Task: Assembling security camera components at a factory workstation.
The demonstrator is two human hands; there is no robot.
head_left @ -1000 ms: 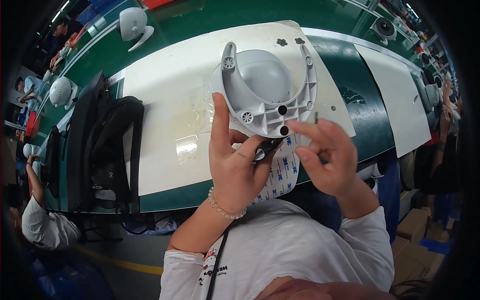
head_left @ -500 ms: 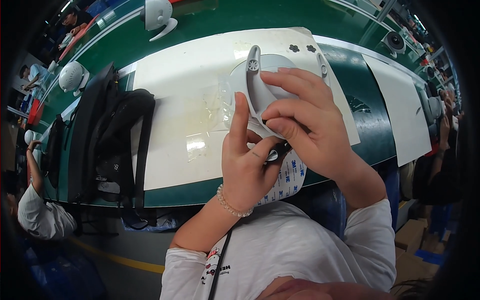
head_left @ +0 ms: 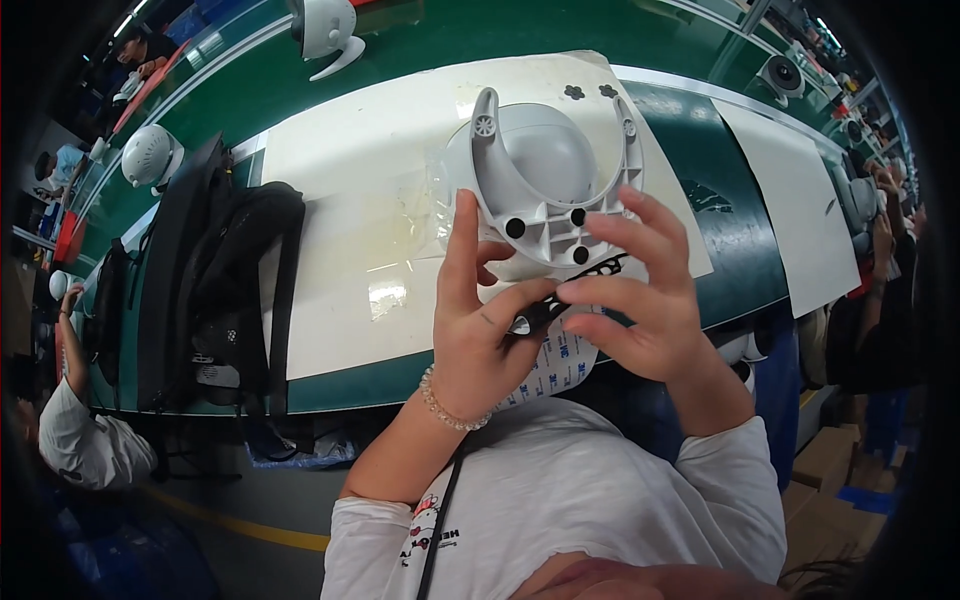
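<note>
In front of me a light grey plastic device with a crescent-shaped stand [head_left: 483, 165] lies on a white mat, ribbed underside up. Three round black pads [head_left: 516, 228] sit on the ribbed part of the stand. My left hand [head_left: 490, 325] pinches a curled black sheet with holes [head_left: 543, 312] between thumb and fingers, its index finger raised beside the stand. Below that hand hangs a white backing sheet with blue print [head_left: 565, 365], partly hidden. At the black sheet's right side is my right hand [head_left: 645, 300], fingers apart, an index fingertip close to the sheet; nothing shows in its grip.
The white mat [head_left: 340, 240] carries clear tape and two dark flower-shaped pieces [head_left: 574, 92]. Black bags [head_left: 235, 260] lie at the left. Across the green bench [head_left: 430, 45] stand similar white devices [head_left: 325, 28]. Another white sheet [head_left: 780, 200] lies at right; other people sit at both sides.
My right hand has moved back from the stand, down to the black sheet, and its fingers have spread. The stand's underside with its black pads has come into view.
</note>
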